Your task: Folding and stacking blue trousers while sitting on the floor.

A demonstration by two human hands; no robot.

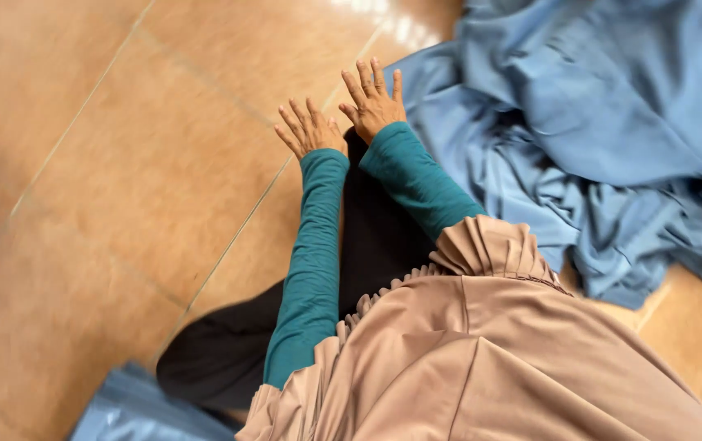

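Left hand [310, 129]: fingers spread, flat, holding nothing, on tiled floor [122, 163].
Right hand [373, 102]: spread, empty, touching black cloth [375, 237]; blue fabric [604, 131] at 3 o'clock.
Technique: probably best pressing both palms evenly, smoothing outward.

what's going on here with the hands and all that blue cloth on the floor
A person sits on a tiled floor, both arms in teal sleeves stretched forward. The left hand and right hand are open with fingers spread, holding nothing, over a black cloth. The right hand is at the edge of a crumpled blue cloth heaped to the right. More blue fabric shows at the bottom left.
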